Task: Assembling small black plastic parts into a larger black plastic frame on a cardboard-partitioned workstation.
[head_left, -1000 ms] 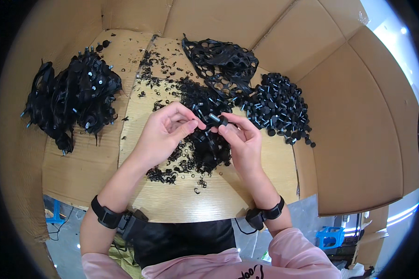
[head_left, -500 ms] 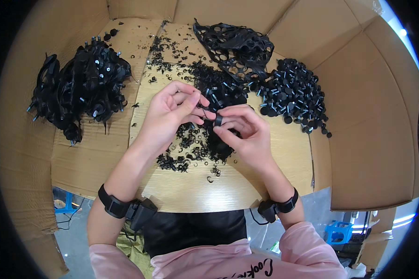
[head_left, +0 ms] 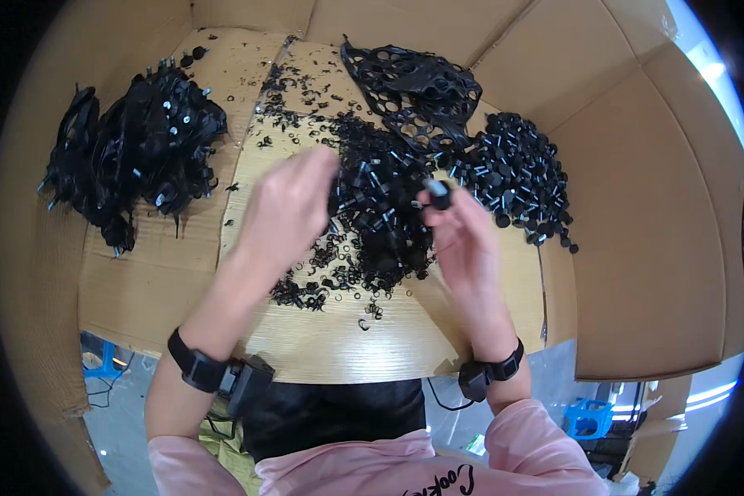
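Note:
Between the fingertips of my right hand [head_left: 469, 236] is a black rubber foot with a metal stud [head_left: 441, 197], its stud pointing up and left. That hand hangs just right of the middle heap of black studded feet [head_left: 380, 198]. My left hand [head_left: 293, 198] is over the left edge of the same heap, back of the hand up and blurred. Its fingers are hidden, so whether it holds anything does not show. Small curled black rubber rings [head_left: 314, 289] lie scattered under and in front of the left hand.
At the back right is a pile of studded feet [head_left: 512, 169]. A black rubber sheet full of round holes [head_left: 422, 87] lies behind the middle heap. Far left, a bundle of black sheets [head_left: 136, 149] still carries studs. Cardboard walls [head_left: 653, 223] enclose the table [head_left: 355, 355].
My hands have moved apart: the right went to the right with the rubber foot, turning it stud-up. The left turned its back upward and drew slightly left.

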{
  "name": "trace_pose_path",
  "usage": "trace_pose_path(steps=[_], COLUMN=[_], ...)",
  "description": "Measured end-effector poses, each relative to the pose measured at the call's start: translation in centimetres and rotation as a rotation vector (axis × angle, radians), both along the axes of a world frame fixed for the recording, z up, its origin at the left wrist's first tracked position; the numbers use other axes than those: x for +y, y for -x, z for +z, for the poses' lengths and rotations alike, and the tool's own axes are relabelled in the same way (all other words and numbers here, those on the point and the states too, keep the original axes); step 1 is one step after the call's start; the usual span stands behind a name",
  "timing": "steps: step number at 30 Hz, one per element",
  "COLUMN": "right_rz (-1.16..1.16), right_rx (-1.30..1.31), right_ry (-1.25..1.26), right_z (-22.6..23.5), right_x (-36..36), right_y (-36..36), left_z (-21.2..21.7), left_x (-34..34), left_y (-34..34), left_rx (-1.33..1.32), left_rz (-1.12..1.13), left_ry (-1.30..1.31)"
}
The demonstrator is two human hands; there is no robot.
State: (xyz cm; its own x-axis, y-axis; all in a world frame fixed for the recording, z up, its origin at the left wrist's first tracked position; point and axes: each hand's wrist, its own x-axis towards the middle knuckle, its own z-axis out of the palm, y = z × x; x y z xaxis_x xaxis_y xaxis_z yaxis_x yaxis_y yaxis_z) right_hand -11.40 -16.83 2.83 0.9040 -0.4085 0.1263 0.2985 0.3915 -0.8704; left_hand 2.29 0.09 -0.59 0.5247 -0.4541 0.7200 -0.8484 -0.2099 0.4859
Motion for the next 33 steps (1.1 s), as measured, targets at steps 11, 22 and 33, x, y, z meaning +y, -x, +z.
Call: trace_pose_path(steps=[11, 22, 33], right_rz=[-0.965, -0.281, -0.232], right_rx=[0.041, 0.003, -0.106], right_ry=[0.884, 1.213, 0.872], right_z=[1.1, -1.4, -2.2], right_x=[-6.3, 1.3, 1.7], right_y=[-0.5, -1.1, -1.0], left_z=[0.1, 1.2, 0.3], left_x=[1.6, 0.7, -1.0], left_y=[-0.3, 0.6, 2.0], left_rx=[0.1, 0.58, 1.104], left_rz=[-0.132, -0.414, -0.684], left_ry=[-0.133, 0.041, 0.208])
